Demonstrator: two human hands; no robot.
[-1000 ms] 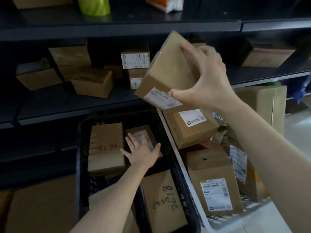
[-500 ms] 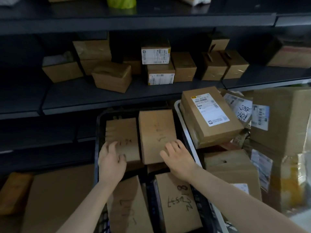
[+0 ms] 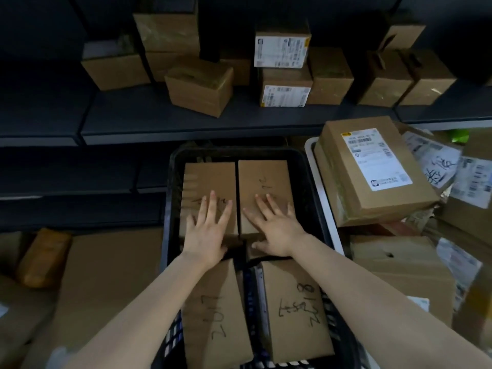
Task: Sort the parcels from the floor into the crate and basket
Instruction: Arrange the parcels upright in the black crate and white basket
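The black crate (image 3: 171,198) holds four flat parcels, two along its far edge and two along its near edge. The left hand (image 3: 206,231) lies flat on the far-left parcel (image 3: 210,179), fingers straight and spread. The right hand (image 3: 277,230) lies the same way on the far-right parcel (image 3: 263,177). Neither hand grips anything.

The white basket (image 3: 323,209), just beside the crate's right edge, is heaped. A labelled parcel (image 3: 372,169) rests on top at its far edge.

Sorting appears well advanced, and the step in hand is probably seating the far row. A brown package (image 3: 44,257) lies on the floor left of the crate and may remain to be sorted.
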